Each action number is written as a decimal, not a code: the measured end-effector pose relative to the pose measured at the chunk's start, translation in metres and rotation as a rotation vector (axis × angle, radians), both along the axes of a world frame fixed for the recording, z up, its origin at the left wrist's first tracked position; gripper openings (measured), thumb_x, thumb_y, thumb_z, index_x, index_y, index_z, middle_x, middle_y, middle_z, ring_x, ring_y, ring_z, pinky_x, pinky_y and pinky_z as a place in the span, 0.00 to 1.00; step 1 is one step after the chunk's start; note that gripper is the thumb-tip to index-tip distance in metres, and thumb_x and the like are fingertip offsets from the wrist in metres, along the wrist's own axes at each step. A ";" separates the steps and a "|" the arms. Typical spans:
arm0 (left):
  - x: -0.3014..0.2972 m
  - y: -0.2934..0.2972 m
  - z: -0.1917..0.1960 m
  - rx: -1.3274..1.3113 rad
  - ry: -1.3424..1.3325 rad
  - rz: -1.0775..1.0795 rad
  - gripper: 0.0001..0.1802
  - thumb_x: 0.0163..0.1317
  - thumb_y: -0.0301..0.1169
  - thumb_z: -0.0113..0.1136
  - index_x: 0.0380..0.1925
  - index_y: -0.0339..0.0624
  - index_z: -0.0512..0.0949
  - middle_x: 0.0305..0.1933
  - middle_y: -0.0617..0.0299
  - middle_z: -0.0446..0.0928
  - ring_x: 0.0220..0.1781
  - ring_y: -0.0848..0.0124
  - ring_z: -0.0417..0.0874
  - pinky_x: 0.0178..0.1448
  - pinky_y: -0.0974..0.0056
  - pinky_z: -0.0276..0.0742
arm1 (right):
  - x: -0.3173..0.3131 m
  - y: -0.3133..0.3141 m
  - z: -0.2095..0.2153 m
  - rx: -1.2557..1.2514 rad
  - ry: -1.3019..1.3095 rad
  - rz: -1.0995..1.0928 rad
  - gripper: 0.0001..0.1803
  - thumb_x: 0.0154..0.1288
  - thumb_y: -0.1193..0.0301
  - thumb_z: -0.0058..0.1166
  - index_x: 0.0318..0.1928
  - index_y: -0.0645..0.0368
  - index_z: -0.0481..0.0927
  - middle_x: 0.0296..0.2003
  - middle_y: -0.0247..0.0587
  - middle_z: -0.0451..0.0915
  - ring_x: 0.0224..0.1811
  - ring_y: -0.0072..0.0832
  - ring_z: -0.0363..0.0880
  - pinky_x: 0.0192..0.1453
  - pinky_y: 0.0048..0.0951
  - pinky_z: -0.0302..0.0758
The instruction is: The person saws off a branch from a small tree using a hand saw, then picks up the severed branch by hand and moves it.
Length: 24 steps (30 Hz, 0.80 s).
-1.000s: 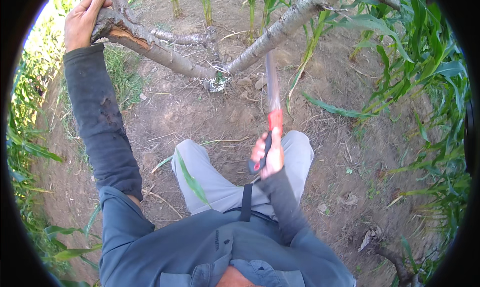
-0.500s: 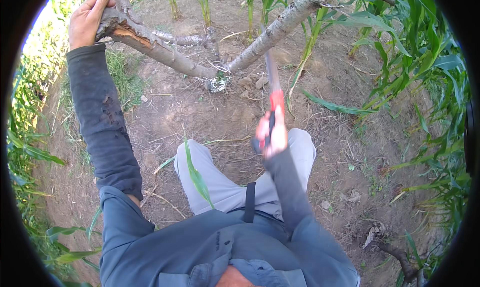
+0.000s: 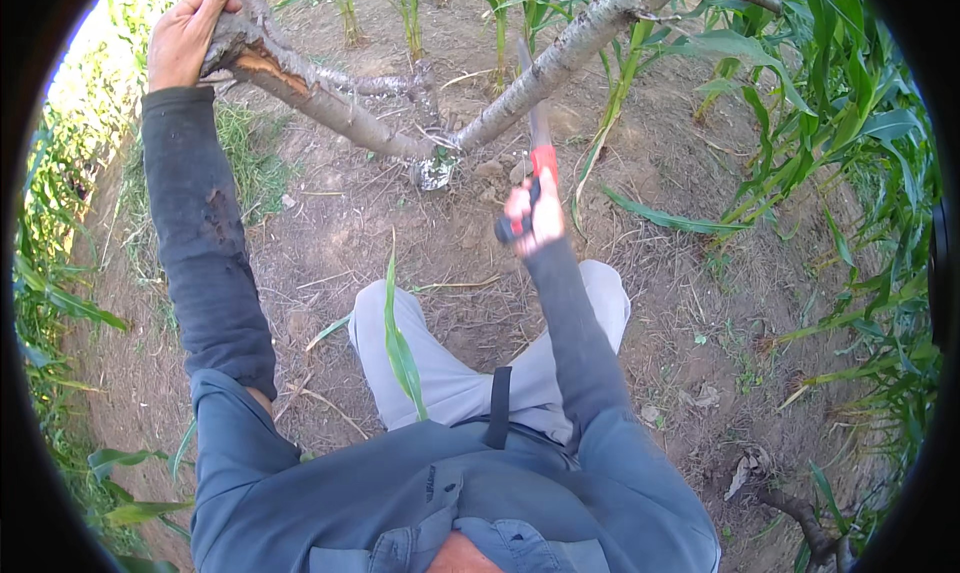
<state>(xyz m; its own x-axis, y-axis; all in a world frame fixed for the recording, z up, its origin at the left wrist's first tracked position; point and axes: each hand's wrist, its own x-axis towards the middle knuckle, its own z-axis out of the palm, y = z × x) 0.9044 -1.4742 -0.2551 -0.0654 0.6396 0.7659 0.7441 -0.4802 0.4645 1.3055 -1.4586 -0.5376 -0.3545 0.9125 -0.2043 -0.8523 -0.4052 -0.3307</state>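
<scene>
A forked tree with grey bark rises from a low whitish trunk base. My left hand grips the end of its left limb, where a strip of bark is split and brown wood shows. In front of my knees, my right hand is closed around the handle of a pruning saw with a red and black grip. The saw's blade points away from me and crosses the right limb; limb and blade overlap in view, and I cannot tell whether the teeth touch the bark.
Corn plants stand thick along the right, with more corn stalks beyond the tree. A long corn leaf hangs over my lap. Dry soil with twigs lies underfoot, and a dark branch lies at the lower right.
My right hand has pushed the saw forward, away from me, and its tip now shows beyond the right limb. My left hand has shifted slightly right with the limb end.
</scene>
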 end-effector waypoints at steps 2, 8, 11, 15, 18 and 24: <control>0.005 0.001 -0.004 -0.002 -0.016 -0.018 0.16 0.68 0.39 0.54 0.50 0.44 0.80 0.35 0.69 0.78 0.40 0.82 0.74 0.49 0.75 0.68 | -0.006 -0.028 -0.007 -0.012 -0.120 -0.043 0.23 0.69 0.44 0.40 0.32 0.50 0.63 0.12 0.29 0.57 0.09 0.22 0.56 0.09 0.26 0.53; 0.002 -0.013 -0.001 0.047 0.003 0.095 0.16 0.68 0.39 0.54 0.50 0.45 0.81 0.34 0.70 0.77 0.38 0.82 0.73 0.47 0.76 0.67 | 0.015 -0.146 -0.021 -0.199 -0.235 -0.049 0.24 0.68 0.43 0.40 0.35 0.51 0.64 0.12 0.30 0.59 0.09 0.21 0.58 0.11 0.25 0.56; 0.004 -0.007 0.001 -0.022 0.002 0.082 0.16 0.68 0.39 0.53 0.50 0.46 0.80 0.35 0.69 0.77 0.39 0.82 0.73 0.47 0.76 0.67 | 0.016 -0.051 -0.020 0.046 -0.194 0.008 0.23 0.69 0.44 0.40 0.35 0.52 0.64 0.13 0.31 0.59 0.09 0.22 0.58 0.12 0.26 0.58; 0.004 -0.006 -0.003 -0.011 0.014 0.044 0.15 0.69 0.38 0.53 0.49 0.45 0.81 0.36 0.69 0.78 0.40 0.82 0.74 0.49 0.75 0.68 | -0.014 -0.011 -0.008 -0.021 -0.109 -0.085 0.23 0.69 0.45 0.40 0.33 0.52 0.63 0.10 0.31 0.58 0.07 0.25 0.57 0.08 0.28 0.53; 0.013 -0.022 0.003 0.002 0.012 0.090 0.15 0.68 0.37 0.53 0.47 0.41 0.81 0.36 0.68 0.78 0.41 0.81 0.75 0.50 0.75 0.68 | 0.005 -0.119 -0.028 -0.117 -0.334 -0.064 0.24 0.68 0.43 0.41 0.33 0.52 0.63 0.13 0.32 0.60 0.09 0.24 0.58 0.09 0.28 0.54; 0.028 -0.018 -0.001 0.044 -0.002 -0.008 0.15 0.67 0.39 0.55 0.41 0.40 0.82 0.33 0.69 0.78 0.36 0.83 0.73 0.44 0.77 0.67 | 0.044 -0.126 -0.037 -0.154 -0.039 0.046 0.19 0.70 0.48 0.42 0.37 0.51 0.65 0.25 0.32 0.67 0.18 0.21 0.64 0.19 0.26 0.65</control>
